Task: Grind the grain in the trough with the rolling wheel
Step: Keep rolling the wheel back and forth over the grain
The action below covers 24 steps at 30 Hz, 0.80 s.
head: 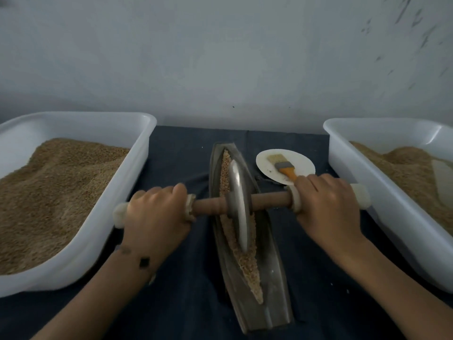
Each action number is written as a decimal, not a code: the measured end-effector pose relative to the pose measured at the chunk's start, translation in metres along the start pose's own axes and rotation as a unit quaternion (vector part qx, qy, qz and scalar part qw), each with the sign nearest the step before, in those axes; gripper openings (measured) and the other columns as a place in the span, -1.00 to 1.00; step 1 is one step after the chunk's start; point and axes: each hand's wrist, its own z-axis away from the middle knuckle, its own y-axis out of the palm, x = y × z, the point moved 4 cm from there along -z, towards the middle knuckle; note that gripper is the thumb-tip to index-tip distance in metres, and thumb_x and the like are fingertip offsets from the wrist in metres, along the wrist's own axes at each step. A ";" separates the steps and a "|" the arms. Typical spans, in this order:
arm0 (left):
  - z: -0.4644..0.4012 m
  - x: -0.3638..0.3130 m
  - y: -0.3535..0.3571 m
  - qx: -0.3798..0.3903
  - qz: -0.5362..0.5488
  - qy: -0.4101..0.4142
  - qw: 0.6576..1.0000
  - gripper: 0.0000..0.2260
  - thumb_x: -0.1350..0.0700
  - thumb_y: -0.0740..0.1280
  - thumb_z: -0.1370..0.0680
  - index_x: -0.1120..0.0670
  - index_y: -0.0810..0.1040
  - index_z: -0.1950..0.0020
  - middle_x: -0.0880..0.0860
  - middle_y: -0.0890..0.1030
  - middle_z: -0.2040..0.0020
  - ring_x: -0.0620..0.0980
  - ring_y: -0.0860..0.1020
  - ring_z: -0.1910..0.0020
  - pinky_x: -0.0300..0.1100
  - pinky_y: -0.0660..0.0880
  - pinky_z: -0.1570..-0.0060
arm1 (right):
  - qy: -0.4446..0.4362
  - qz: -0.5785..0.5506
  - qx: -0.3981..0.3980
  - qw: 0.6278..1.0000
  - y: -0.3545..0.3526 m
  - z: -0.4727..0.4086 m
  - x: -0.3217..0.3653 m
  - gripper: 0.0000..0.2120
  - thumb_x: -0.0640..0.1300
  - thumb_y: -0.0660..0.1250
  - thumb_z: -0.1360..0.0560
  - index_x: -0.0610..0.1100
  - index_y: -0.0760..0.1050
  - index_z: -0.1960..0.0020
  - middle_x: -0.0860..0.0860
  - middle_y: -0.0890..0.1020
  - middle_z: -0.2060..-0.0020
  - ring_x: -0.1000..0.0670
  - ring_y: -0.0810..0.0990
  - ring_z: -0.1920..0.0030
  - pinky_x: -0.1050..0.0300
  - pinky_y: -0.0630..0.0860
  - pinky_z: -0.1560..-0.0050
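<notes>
Head view: left hand (pixel 154 212) and right hand (pixel 326 202) each curl their fingers tightly round one end of the wooden axle (pixel 269 201), whose wheel (pixel 239 207) stands in the grain (pixel 245 261) mid-trough (pixel 269 278). White tubs (pixel 137 173) (pixel 343 148) flank it at 9 and 3 o'clock; a brush (pixel 284 168) lies on a plate (pixel 301 163) at 1 o'clock. The axle runs 9 to 3, the trough 12 to 6.

Small hand-processing workshop, not a kitchen. Evidence: bare scuffed grey-white plaster wall (pixel 220 57), work table under dark blue cloth (pixel 181 153), two big white plastic tubs of tan grain, left (pixel 137 168) and right (pixel 343 153), long boat-shaped metal grinding trough (pixel 277 278), orange-handled bristle brush (pixel 282 165) on round white plate (pixel 304 163).
</notes>
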 end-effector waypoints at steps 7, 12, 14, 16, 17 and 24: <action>0.040 -0.009 -0.023 -0.019 0.011 0.032 0.999 -0.69 0.15 0.48 -0.13 0.04 0.32 0.40 -0.06 0.37 0.53 0.02 0.38 0.58 -0.31 -0.03 0.48 | -0.071 0.001 0.037 0.997 -0.046 0.028 0.001 -0.72 -0.32 0.50 -0.09 -0.14 0.47 0.30 -0.02 0.48 0.42 -0.10 0.45 0.41 0.09 0.31 0.35; 0.019 -0.002 -0.006 -0.017 0.015 0.025 0.999 -0.58 0.19 0.56 -0.11 0.01 0.28 0.42 -0.10 0.31 0.55 -0.09 0.24 0.60 -0.38 -0.10 0.43 | -0.059 0.000 0.042 0.997 -0.026 0.013 -0.001 -0.70 -0.34 0.52 -0.07 -0.16 0.44 0.34 -0.05 0.46 0.46 -0.12 0.42 0.45 0.12 0.25 0.41; 0.005 0.004 0.005 -0.017 0.014 0.011 1.000 -0.59 0.18 0.54 -0.20 0.01 0.26 0.41 -0.10 0.30 0.53 -0.08 0.22 0.57 -0.35 -0.08 0.44 | -0.040 0.003 0.038 0.998 -0.009 0.000 -0.003 -0.71 -0.32 0.52 -0.10 -0.16 0.43 0.34 -0.07 0.48 0.46 -0.13 0.43 0.45 0.12 0.22 0.39; -0.010 0.011 0.017 -0.029 -0.003 -0.009 1.000 -0.64 0.14 0.49 -0.32 0.00 0.27 0.38 -0.10 0.32 0.49 -0.06 0.27 0.53 -0.29 0.00 0.47 | -0.022 0.010 0.026 0.999 0.008 -0.013 -0.006 -0.75 -0.27 0.53 -0.16 -0.18 0.45 0.32 -0.09 0.51 0.45 -0.15 0.46 0.43 0.09 0.27 0.40; -0.019 0.015 0.022 -0.029 -0.013 -0.021 0.999 -0.67 0.11 0.44 -0.38 -0.01 0.27 0.36 -0.10 0.34 0.46 -0.06 0.30 0.51 -0.25 0.07 0.47 | -0.016 0.009 0.020 1.000 0.015 -0.020 -0.008 -0.76 -0.25 0.52 -0.18 -0.18 0.46 0.31 -0.11 0.53 0.44 -0.16 0.47 0.43 0.07 0.32 0.40; -0.067 0.026 0.040 0.010 -0.025 -0.080 0.996 -0.77 0.04 0.26 -0.49 -0.04 0.25 0.30 -0.11 0.31 0.42 -0.11 0.26 0.48 -0.21 0.14 0.43 | -0.010 0.047 -0.016 0.999 0.044 -0.064 -0.016 -0.85 -0.29 0.39 -0.26 -0.19 0.41 0.33 -0.12 0.51 0.46 -0.16 0.46 0.42 0.10 0.20 0.34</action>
